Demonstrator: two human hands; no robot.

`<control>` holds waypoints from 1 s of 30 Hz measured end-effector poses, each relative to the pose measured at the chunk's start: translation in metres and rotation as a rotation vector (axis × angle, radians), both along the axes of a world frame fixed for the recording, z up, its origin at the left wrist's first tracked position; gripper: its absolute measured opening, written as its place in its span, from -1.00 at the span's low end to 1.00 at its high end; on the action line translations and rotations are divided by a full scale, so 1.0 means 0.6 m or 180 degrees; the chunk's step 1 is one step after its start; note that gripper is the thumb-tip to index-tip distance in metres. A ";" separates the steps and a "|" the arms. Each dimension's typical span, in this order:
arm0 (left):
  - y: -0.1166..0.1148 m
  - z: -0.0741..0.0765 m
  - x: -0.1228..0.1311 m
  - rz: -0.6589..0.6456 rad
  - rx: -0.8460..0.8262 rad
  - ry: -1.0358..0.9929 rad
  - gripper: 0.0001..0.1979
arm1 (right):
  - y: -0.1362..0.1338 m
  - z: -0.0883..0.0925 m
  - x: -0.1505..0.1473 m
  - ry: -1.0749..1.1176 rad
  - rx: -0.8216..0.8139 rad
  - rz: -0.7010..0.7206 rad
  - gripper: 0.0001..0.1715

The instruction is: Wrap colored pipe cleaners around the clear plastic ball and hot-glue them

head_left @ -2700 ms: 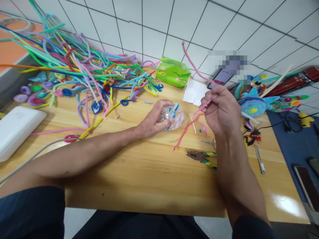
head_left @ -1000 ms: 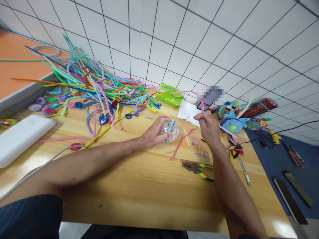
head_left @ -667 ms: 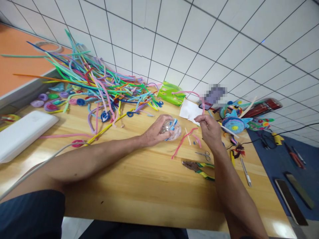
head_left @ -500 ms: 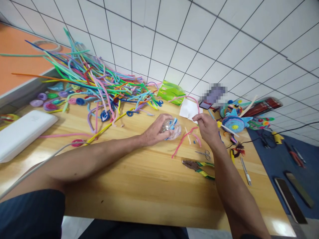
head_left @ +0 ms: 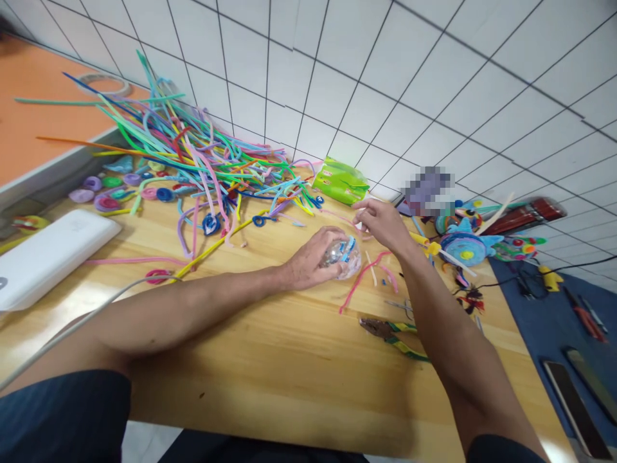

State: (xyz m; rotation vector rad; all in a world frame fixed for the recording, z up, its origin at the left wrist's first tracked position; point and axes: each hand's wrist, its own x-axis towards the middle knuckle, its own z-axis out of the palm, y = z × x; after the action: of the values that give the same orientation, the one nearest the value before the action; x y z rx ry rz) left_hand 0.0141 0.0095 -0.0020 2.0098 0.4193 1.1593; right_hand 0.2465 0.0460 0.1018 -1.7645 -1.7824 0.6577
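My left hand (head_left: 315, 260) wraps around a clear, round plastic container (head_left: 349, 260) with blue strips on it, resting at the middle of the table. Farther back, my right hand (head_left: 380, 222) pinches a thin pink pipe cleaner (head_left: 336, 216), which runs leftward from the fingertips. My right hand covers most of a white piece of paper. Between the container and my right forearm lie a red-pink pipe cleaner (head_left: 359, 283), a short white one (head_left: 371, 269) and small offcuts. Small scissors (head_left: 399, 304) and green-yellow pliers (head_left: 385, 329) lie nearer me, partly behind the forearm.
A heap of coloured pipe cleaners (head_left: 207, 154) fills the back left by the tiled wall. A white box-like device (head_left: 58, 254) and a cable (head_left: 110, 299) are at left. A green packet (head_left: 341, 181) stands behind. A blue fish-like craft (head_left: 465, 247) sits right.
My right hand has moved back and slightly left, bringing the pink pipe cleaner down over the white paper. My left hand stays around the container. The view has shifted slightly.
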 end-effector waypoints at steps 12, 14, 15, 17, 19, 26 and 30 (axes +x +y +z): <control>-0.003 0.005 0.000 -0.0017 -0.0146 0.0191 -0.46 | 0.087 -0.037 -0.082 -0.1257 -0.0818 0.0494 -0.74; -0.003 0.008 0.000 -0.0019 -0.0141 0.0214 -0.47 | 0.087 -0.037 -0.085 -0.1255 -0.0886 0.0580 -0.77; -0.003 0.009 -0.001 -0.0018 -0.0132 0.0220 -0.48 | 0.087 -0.033 -0.085 -0.1246 -0.0887 0.0616 -0.79; -0.003 0.009 -0.001 -0.0030 -0.0073 0.0199 -0.48 | 0.084 -0.016 -0.081 -0.1220 -0.0807 0.0657 -0.83; -0.003 0.008 0.000 -0.0041 0.0026 0.0129 -0.49 | 0.076 0.010 -0.069 -0.1226 -0.0607 0.0633 -0.82; -0.001 -0.001 0.002 0.0007 0.0165 0.0021 -0.48 | -0.028 0.080 -0.022 -0.1171 0.0318 0.0099 -0.77; 0.000 -0.009 0.002 0.0040 0.0245 0.0007 -0.46 | -0.091 0.059 -0.014 -0.1209 0.1039 -0.0010 -0.74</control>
State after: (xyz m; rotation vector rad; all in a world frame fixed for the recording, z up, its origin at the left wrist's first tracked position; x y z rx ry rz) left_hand 0.0153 0.0098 -0.0073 2.0774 0.3944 1.1976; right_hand 0.2379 -0.0083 0.1371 -1.7417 -1.9946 0.0166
